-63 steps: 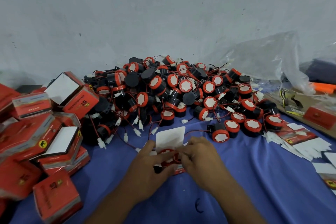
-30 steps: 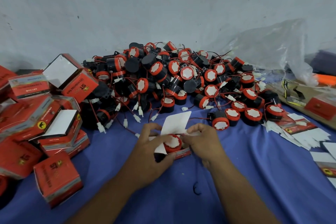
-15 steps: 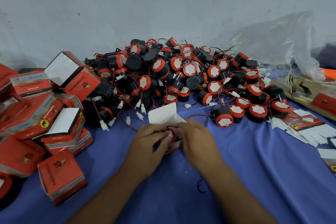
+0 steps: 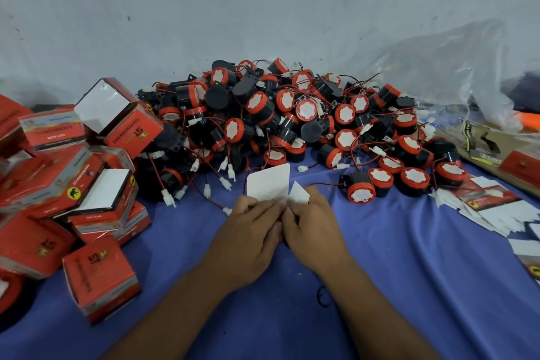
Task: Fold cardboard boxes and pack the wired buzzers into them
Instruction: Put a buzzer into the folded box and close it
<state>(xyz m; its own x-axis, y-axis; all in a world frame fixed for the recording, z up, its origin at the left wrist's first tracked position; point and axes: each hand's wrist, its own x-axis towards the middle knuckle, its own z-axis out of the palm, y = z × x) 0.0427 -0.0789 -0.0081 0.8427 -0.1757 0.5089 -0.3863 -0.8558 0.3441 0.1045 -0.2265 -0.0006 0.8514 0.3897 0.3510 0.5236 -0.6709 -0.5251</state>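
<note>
The left hand [image 4: 248,231] and right hand [image 4: 314,228] grip one cardboard box [image 4: 268,184], not yet closed, before the buzzer pile [image 4: 292,120]; closed boxes [image 4: 99,278] lie left of it, and much of the pile remains.

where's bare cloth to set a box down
Bare blue cloth lies right of the right hand, short of the flat cartons, and near the bottom edge. Crowded: buzzer pile behind, folded boxes left.
</note>
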